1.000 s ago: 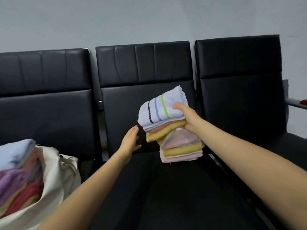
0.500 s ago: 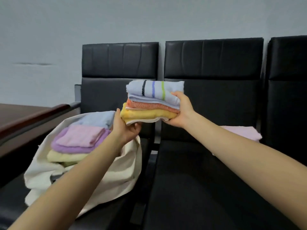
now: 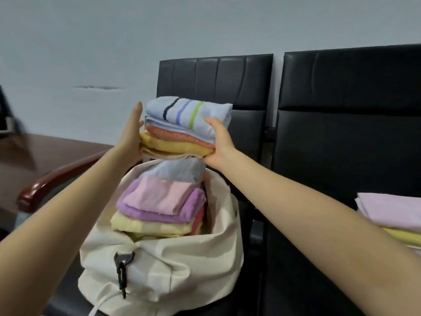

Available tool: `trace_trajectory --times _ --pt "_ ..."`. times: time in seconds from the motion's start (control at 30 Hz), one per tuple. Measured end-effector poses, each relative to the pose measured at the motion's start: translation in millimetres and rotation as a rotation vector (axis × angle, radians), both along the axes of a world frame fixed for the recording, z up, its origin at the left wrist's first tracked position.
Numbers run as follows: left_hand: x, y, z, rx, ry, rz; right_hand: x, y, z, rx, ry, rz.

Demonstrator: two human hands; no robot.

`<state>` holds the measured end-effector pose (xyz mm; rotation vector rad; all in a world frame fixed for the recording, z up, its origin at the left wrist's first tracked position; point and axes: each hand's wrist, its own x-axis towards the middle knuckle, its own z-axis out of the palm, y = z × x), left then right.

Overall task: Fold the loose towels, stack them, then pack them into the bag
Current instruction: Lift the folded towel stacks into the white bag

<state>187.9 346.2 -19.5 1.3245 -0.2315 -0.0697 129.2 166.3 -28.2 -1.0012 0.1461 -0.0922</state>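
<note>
Item: stack of folded towels [image 3: 182, 131], four layers visible: pale blue striped on top, then orange, yellow, cream. Held in the air directly above the bag [image 3: 159, 265], clear of its contents. Left hand [image 3: 132, 137] presses flat against the stack's left end, fingers straight and together. Right hand [image 3: 218, 142] grips the stack's right end, thumb on top, fingers curled beneath.

Container: cream canvas bag, mouth open, standing on a black chair [image 3: 214, 83]. A black clip [image 3: 121, 270] hangs at its front. Contents: folded towels in a pile [image 3: 159, 201], pink on top, then purple and pale yellow, with a blue-grey one behind and a red edge at the right.

Right of the bag, on the neighbouring seat: a second towel pile [image 3: 391, 215], pink over yellow.
</note>
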Motion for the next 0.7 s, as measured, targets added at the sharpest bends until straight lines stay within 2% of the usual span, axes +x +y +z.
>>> trace_trajectory --times 0.07,0.13,0.2,0.3,0.4,0.47,0.57,0.7 --pt "13.0 9.0 -7.2 0.239 -0.103 0.197 41.9 11.4 -36.0 -0.176 0.081 0.009" --pt "21.6 12.7 -36.7 0.489 -0.154 0.284 38.5 24.6 -60.6 -0.361 0.188 0.096" --pt "22.4 12.1 -69.5 0.507 -0.08 0.27 19.3 27.4 -67.9 -0.603 0.242 0.043" --pt "25.7 10.7 -82.2 0.429 -0.078 0.276 20.6 17.4 -72.7 -0.655 0.242 0.062" --pt "22.0 10.3 -67.1 0.551 -0.114 0.329 37.8 6.6 -78.4 -0.67 0.224 0.079" --pt "14.5 9.5 -60.2 0.646 -0.128 0.398 15.4 6.3 -63.1 -0.653 0.187 0.054" --pt "0.4 3.9 -58.7 0.751 -0.228 0.49 1.2 -2.4 -57.4 -0.709 0.09 0.002" --pt "-26.1 -7.3 -57.4 0.867 -0.369 0.568 -11.2 -8.9 -49.9 -0.727 0.077 -0.02"
